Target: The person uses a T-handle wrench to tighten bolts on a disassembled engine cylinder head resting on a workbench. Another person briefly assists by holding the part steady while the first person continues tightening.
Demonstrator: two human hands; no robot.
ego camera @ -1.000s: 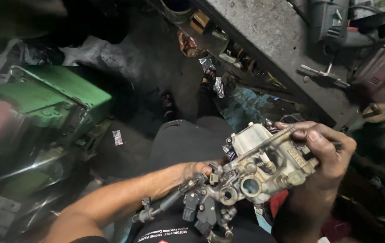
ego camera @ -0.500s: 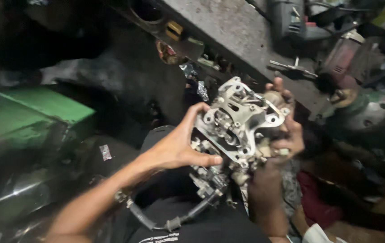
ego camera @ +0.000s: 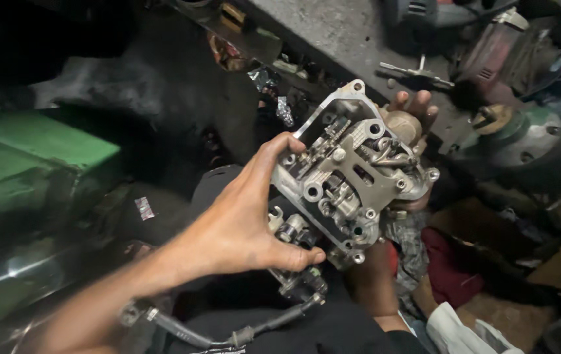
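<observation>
Flipping that engine part around seems to be the thing right now. A second ago the metal casting (ego camera: 352, 177) sat low over the lap with its round ports facing up; now it's lifted and turned so the open face with the rockers and bolt holes looks at the camera. Left hand (ego camera: 247, 223) is clamped along its near edge, thumb under the lower corner. Right hand (ego camera: 411, 115) cups it from behind, just the fingertips showing over the top. A rubber hose (ego camera: 228, 337) dangles below. Behind, a grey workbench (ego camera: 333, 33) edge carries a T-handle tool (ego camera: 418, 69); a green box (ego camera: 31, 151) sits at left.
</observation>
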